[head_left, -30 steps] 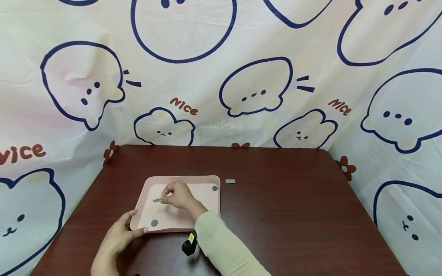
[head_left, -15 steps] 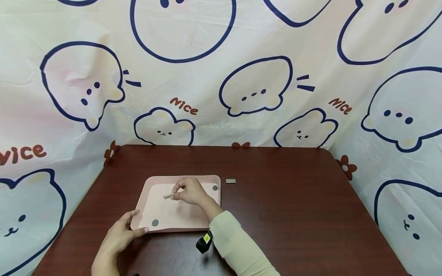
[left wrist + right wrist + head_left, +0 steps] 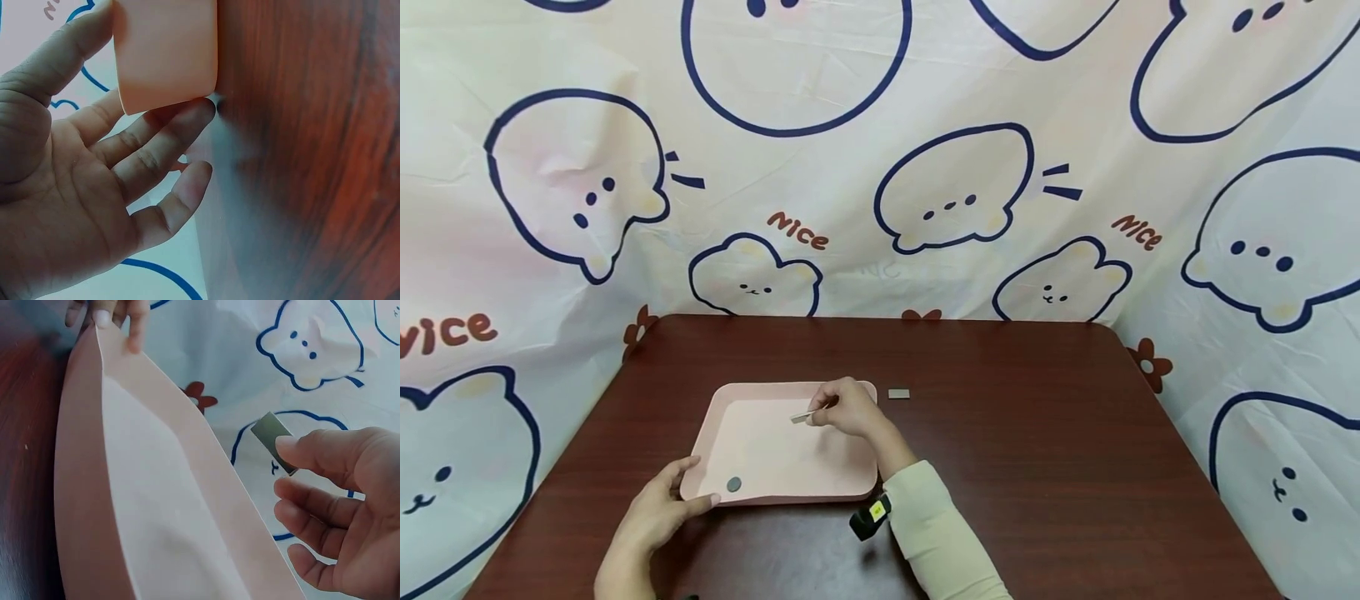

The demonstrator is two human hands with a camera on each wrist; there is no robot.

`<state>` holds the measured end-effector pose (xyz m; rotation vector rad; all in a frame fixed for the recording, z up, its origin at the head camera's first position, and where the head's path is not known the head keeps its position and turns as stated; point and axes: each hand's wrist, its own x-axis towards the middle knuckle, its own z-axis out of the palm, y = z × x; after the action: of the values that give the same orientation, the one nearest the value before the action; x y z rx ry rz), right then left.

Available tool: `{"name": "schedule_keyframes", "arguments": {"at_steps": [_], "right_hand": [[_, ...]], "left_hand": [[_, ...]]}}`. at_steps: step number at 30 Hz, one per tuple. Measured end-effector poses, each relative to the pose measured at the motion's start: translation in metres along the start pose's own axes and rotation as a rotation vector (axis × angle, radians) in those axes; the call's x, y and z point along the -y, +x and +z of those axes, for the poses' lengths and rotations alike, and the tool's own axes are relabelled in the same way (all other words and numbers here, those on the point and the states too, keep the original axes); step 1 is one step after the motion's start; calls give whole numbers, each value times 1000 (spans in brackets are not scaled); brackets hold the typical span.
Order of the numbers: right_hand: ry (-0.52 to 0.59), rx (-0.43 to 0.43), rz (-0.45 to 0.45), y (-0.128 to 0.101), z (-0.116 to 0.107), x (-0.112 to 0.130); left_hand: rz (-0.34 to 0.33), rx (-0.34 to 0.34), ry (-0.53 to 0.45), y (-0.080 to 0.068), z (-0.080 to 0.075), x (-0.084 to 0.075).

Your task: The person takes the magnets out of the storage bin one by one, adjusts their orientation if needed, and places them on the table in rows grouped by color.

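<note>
At the near-left corner of the pink tray [image 3: 760, 446], the left hand [image 3: 658, 512] grips the rim, thumb over the edge, fingers beneath. Just inside that corner lies a round grey disc [image 3: 733, 484]. Farther right, the right hand [image 3: 848, 408] pinches a small grey metal bar [image 3: 801, 417] between thumb and fingertips, above the tray's far part. Beyond the rim, another grey bar [image 3: 898, 393] lies on the brown table [image 3: 1037, 433].

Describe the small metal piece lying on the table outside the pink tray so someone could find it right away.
On the dark wooden table sits a pink tray. Just past the tray's far right corner, directly on the wood, lies a small flat grey rectangular piece. Unlike the round grey disc inside the tray and the strip pinched in the right hand, it lies alone and untouched.
</note>
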<state>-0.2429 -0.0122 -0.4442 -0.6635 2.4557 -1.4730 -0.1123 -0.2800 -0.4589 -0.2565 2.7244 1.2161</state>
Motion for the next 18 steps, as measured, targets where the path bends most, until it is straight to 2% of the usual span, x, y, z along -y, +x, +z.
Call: {"name": "schedule_keyframes", "arguments": {"at_steps": [10,14,18], "right_hand": [[-34,-6,-41,-8,-13,-12],[-25,-22,-51,-10,-20,-18],[33,-50,-52,-14,-28,-22]], "left_hand": [[-13,-1,3,-1,-1,2],[-13,2,1,-1,-1,2],[-13,1,15,0,-1,1]]}}
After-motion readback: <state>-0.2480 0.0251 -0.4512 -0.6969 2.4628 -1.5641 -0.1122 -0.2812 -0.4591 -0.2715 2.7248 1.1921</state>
